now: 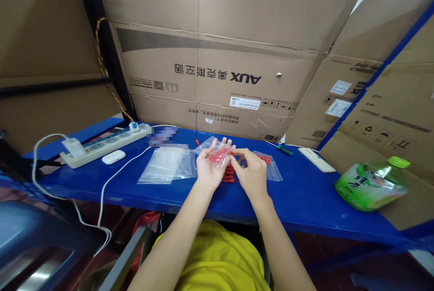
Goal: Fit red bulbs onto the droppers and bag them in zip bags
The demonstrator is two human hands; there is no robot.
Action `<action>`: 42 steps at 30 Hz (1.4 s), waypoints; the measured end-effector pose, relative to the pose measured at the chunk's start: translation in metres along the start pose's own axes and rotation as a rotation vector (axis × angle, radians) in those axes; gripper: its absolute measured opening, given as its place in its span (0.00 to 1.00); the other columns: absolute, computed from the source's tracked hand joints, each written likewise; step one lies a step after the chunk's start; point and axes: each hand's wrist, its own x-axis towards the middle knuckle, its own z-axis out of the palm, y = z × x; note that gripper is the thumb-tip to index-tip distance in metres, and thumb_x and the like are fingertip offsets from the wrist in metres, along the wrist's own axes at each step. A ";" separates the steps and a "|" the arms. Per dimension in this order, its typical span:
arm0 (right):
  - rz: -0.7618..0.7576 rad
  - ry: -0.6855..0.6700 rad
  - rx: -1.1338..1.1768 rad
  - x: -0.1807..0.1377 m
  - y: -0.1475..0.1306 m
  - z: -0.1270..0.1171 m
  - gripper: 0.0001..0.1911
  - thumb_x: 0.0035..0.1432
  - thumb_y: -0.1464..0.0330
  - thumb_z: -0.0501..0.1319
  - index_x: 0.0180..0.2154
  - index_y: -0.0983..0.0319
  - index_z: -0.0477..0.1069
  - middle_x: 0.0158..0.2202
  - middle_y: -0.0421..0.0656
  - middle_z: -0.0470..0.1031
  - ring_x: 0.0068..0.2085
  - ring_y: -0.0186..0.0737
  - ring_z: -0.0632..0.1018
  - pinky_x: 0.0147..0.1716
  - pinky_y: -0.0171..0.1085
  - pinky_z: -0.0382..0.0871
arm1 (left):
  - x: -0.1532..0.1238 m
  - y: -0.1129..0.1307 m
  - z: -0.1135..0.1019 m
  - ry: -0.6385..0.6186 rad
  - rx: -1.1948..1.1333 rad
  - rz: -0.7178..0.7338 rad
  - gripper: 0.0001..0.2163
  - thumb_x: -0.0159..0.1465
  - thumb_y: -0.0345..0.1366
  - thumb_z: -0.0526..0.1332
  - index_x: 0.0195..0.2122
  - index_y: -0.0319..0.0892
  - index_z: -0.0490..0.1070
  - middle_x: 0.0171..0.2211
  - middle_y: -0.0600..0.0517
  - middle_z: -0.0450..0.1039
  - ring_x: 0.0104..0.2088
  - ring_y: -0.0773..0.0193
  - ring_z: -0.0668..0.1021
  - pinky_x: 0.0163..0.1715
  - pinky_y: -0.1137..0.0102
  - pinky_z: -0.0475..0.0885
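Observation:
My left hand [209, 168] holds a small clear plastic bag [217, 152] with red pieces inside, fingers curled round it from below. My right hand [250, 171] pinches the bag's right edge at the opening. Both hands hover just above the blue table [305, 196]. Under them lies a small pile of loose red pieces [229, 174]. A second filled bag of red pieces [269, 164] lies flat to the right of my right hand. A stack of empty clear bags [167, 164] lies to the left of my left hand.
A white power strip [101, 144] with a charger and cable sits at the far left, a white earbud case [113, 157] beside it. A green-handled screwdriver [284, 149], a white phone [316, 159] and a green tea bottle [371, 183] lie to the right. Cardboard boxes [220, 56] wall the back.

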 end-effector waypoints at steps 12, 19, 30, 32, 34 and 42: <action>0.006 -0.107 -0.219 0.001 -0.004 -0.005 0.18 0.73 0.64 0.57 0.57 0.55 0.81 0.48 0.48 0.77 0.41 0.43 0.81 0.40 0.39 0.75 | 0.002 -0.001 -0.004 -0.026 0.042 0.040 0.22 0.61 0.26 0.56 0.57 0.40 0.71 0.59 0.39 0.78 0.60 0.48 0.81 0.45 0.61 0.84; 0.166 -0.140 0.204 0.005 0.002 -0.003 0.16 0.71 0.62 0.59 0.54 0.56 0.81 0.51 0.47 0.81 0.41 0.42 0.83 0.36 0.37 0.78 | 0.000 -0.001 0.000 -0.047 0.038 0.049 0.20 0.64 0.25 0.55 0.56 0.41 0.70 0.61 0.40 0.77 0.59 0.50 0.81 0.47 0.60 0.83; 0.375 0.192 0.608 0.013 0.012 -0.010 0.20 0.55 0.57 0.75 0.44 0.61 0.79 0.44 0.49 0.85 0.45 0.47 0.86 0.48 0.45 0.82 | 0.000 -0.024 -0.003 -0.127 0.483 0.079 0.21 0.65 0.26 0.69 0.58 0.45 0.76 0.49 0.46 0.84 0.41 0.60 0.85 0.49 0.67 0.79; 0.361 0.240 0.603 0.013 0.014 -0.020 0.17 0.56 0.58 0.74 0.43 0.61 0.80 0.44 0.49 0.86 0.44 0.47 0.86 0.49 0.45 0.82 | -0.001 -0.023 -0.004 -0.137 0.477 0.066 0.25 0.65 0.29 0.70 0.63 0.47 0.72 0.53 0.45 0.82 0.46 0.57 0.85 0.54 0.63 0.78; 0.337 0.278 0.584 0.014 0.015 -0.034 0.16 0.57 0.59 0.74 0.44 0.61 0.81 0.44 0.48 0.86 0.45 0.47 0.85 0.48 0.45 0.82 | 0.000 -0.018 -0.007 -0.103 0.484 0.103 0.27 0.67 0.34 0.70 0.66 0.49 0.67 0.58 0.43 0.80 0.53 0.55 0.84 0.59 0.59 0.76; 0.185 -0.089 0.478 0.064 0.010 -0.088 0.11 0.55 0.60 0.75 0.37 0.60 0.86 0.35 0.45 0.85 0.34 0.45 0.83 0.36 0.42 0.77 | 0.007 0.022 0.015 -0.215 1.070 0.669 0.27 0.65 0.45 0.73 0.63 0.49 0.70 0.61 0.45 0.77 0.61 0.55 0.78 0.67 0.58 0.69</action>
